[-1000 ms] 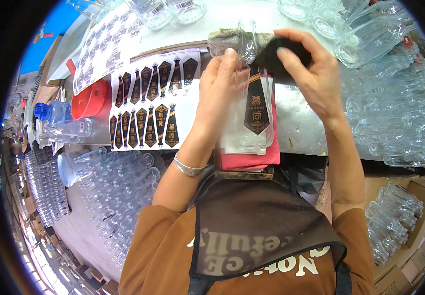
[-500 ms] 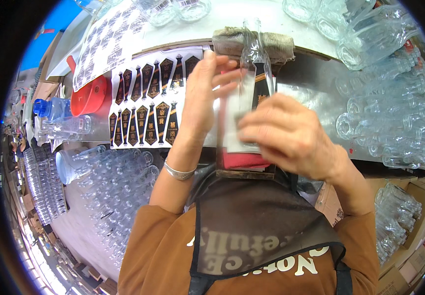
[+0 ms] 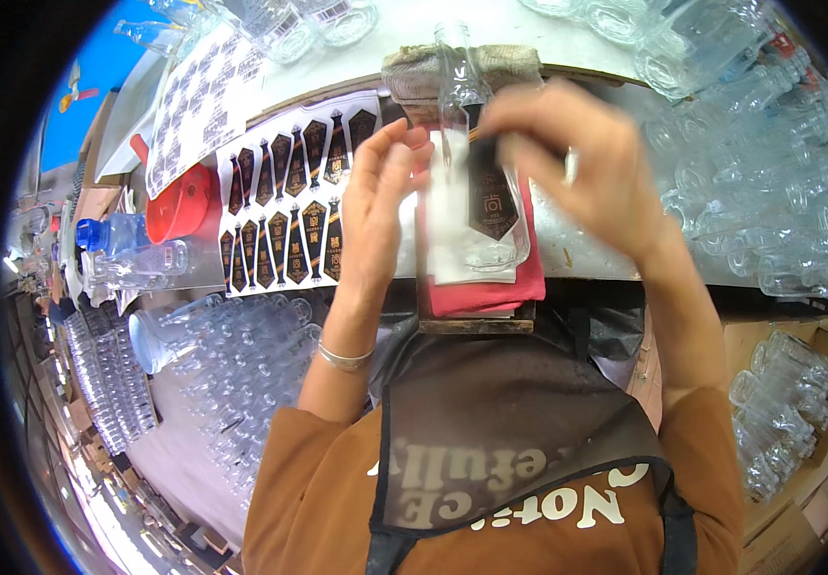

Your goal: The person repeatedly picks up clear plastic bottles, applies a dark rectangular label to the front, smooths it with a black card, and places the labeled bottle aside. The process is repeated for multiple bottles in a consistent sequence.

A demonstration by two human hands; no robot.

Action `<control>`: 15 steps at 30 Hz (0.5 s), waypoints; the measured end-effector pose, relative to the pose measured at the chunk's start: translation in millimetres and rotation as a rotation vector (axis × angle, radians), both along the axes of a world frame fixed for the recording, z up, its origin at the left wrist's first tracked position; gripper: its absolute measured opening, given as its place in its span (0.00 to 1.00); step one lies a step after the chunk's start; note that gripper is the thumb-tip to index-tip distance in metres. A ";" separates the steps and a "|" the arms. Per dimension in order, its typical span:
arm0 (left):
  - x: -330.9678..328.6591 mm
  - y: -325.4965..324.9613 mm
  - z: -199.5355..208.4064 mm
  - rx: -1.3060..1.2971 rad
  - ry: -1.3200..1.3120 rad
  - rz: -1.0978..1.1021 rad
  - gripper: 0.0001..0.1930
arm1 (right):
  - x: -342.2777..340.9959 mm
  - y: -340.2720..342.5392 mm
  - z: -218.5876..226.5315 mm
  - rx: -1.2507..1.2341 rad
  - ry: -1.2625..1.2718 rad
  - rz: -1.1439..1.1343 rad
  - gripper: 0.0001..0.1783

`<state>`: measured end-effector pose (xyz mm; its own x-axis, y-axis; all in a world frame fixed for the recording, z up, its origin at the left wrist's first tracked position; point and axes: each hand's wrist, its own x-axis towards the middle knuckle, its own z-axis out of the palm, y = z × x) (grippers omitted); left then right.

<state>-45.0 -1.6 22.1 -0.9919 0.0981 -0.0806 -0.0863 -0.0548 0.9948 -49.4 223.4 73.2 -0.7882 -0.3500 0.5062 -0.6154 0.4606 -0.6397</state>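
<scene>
A clear glass bottle [image 3: 454, 81] lies on its back in front of me, its neck resting on a folded beige cloth [image 3: 514, 65]. On its side is a dark pointed label [image 3: 493, 203] with gold print and an orange stripe. My right hand [image 3: 577, 158] is over the label's upper end near the bottle's shoulder; motion blurs its fingers, and I cannot tell whether they grip anything. Left of the bottle, my left hand [image 3: 380, 187] is held with fingers apart and loosely bent, nothing in it. Under the bottle lie a white sheet [image 3: 444, 259] and a red cloth [image 3: 471, 300].
A sheet of similar dark labels [image 3: 284, 206] lies left, beside a red plastic container [image 3: 180, 203] and a blue-capped bottle [image 3: 112, 233]. Many glass bottles [image 3: 759, 182] lie on the right. More bottles [image 3: 232, 383] stand low left, others [image 3: 786, 407] in a carton low right.
My right hand has moved up from the bottle's lower part toward its neck, uncovering the label's lower end. My left hand has dropped slightly, its fingers more bent.
</scene>
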 end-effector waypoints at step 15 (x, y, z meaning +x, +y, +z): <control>55.2 21.4 -6.5 -0.574 0.589 -0.119 0.59 | -6.0 -1.0 2.9 0.092 0.246 -0.027 0.17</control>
